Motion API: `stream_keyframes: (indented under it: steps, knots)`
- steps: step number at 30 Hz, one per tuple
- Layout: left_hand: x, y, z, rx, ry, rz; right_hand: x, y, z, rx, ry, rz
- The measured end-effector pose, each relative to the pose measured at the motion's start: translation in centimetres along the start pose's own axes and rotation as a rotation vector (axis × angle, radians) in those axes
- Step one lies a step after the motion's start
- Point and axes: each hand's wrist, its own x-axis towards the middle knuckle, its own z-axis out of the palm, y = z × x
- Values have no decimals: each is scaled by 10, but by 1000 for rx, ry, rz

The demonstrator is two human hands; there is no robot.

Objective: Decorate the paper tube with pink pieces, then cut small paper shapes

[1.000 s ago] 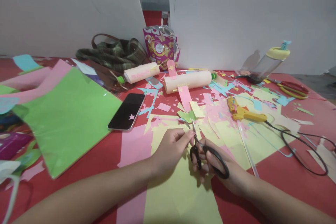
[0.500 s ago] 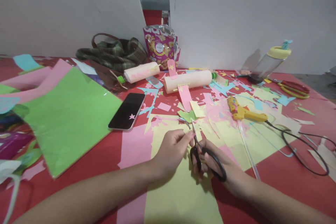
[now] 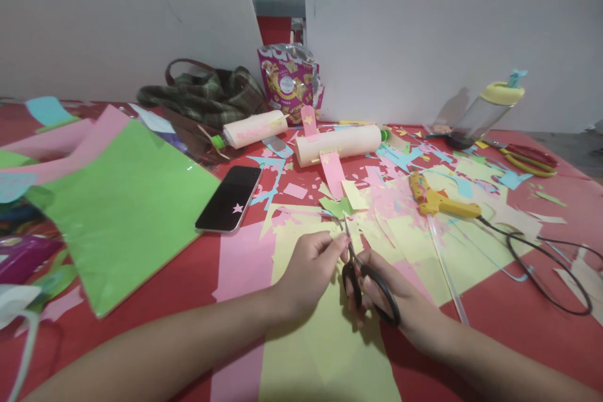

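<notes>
My right hand (image 3: 389, 289) has its fingers through the loops of black-handled scissors (image 3: 352, 252), whose blades point away from me and are slightly parted. Close against the blades, my left hand (image 3: 313, 264) pinches with thumb and forefinger; whatever lies between those fingertips is too small and hidden to make out. Both hands are over a yellow paper sheet (image 3: 325, 352), which overlaps a pink sheet (image 3: 240, 301). Just past the scissor tips lie a green paper scrap (image 3: 336, 206) and a pale yellow piece (image 3: 354, 195). A small pink star (image 3: 237, 208) rests on a phone (image 3: 226, 198).
Green card in clear wrap (image 3: 136, 201) lies left. A yellow glue gun (image 3: 440, 202) with a black cord is on the right. Behind are two paper-wrapped bottles (image 3: 342, 146), a snack bag (image 3: 288, 85), a plaid bag (image 3: 211, 94), a clear bottle (image 3: 485, 116) and red-and-yellow-handled scissors (image 3: 530, 160).
The scissors' handles have come closer together in my right hand, and the blades have narrowed. My left hand keeps its pinch in nearly the same place.
</notes>
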Motion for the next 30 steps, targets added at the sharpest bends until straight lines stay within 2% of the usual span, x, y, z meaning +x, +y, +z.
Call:
stream_keyframes:
  steps: [13,22,28,30]
  knots:
    - [0,2,0,16,27,33,2,3,3,9,34,-12]
    - [1,3,-1,-43,-23,24,4,2,2,-29,90,-27]
    - [1,2,2,-142,-246,0,7,1,-6,77,213,-140]
    - [1,1,2,-125,-279,-19,8,-1,-8,92,269,-181]
